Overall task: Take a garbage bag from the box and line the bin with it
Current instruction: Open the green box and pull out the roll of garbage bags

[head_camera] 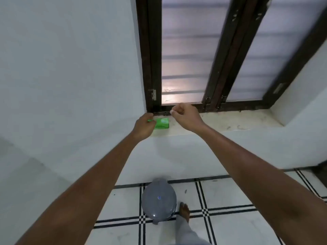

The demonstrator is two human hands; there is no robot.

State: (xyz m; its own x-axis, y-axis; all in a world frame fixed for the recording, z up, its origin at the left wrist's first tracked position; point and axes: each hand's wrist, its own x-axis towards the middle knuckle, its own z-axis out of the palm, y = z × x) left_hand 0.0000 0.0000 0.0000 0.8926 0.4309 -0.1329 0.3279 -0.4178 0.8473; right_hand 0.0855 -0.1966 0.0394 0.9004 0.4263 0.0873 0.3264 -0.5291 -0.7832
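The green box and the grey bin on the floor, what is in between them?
In the head view, only the bare white wall below the sill and a strip of tiled floor separate the green box from the grey bin.

Green box (161, 123) at the left end of the window sill (230, 123), close to the white wall (70, 68) and just in front of the dark window frame (150, 68); left side taken up by the left hand (144, 127), gripping the box end, and space above the box partly taken by the right hand (184, 114), fingers curled. Open sill to the right of the box. Below, grey bin (159, 198) on the tiled floor (230, 200), lid closed, a bare foot (184, 212) just beside it on the right, open floor on the left.
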